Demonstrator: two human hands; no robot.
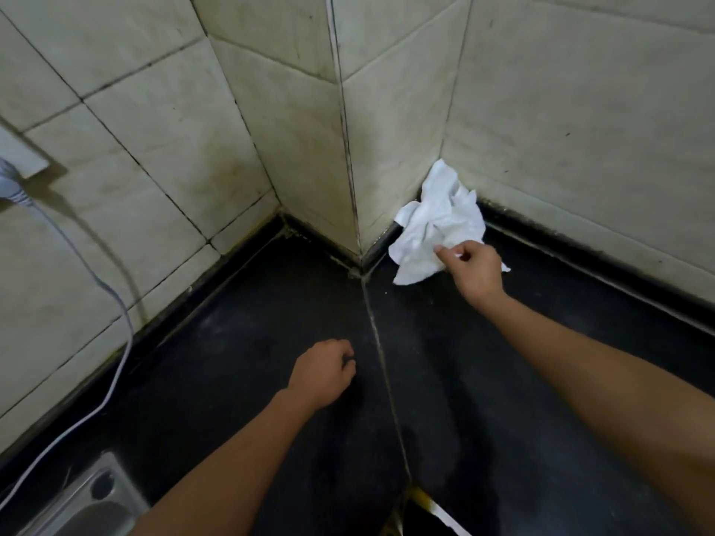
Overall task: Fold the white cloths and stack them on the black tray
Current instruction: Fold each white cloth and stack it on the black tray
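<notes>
A crumpled white cloth (433, 222) lies bunched in the far corner of the black countertop (271, 381), leaning against the tiled wall. My right hand (474, 270) reaches out to it and pinches its near edge between thumb and fingers. My left hand (323, 371) rests low on the counter near the middle seam, fingers curled in, holding nothing. No black tray is in view.
Cream tiled walls (193, 148) close in the counter at the back, with a projecting corner in the middle. A white cable (116, 323) hangs from a plug at the left. A metal appliance (85, 500) sits at the lower left edge.
</notes>
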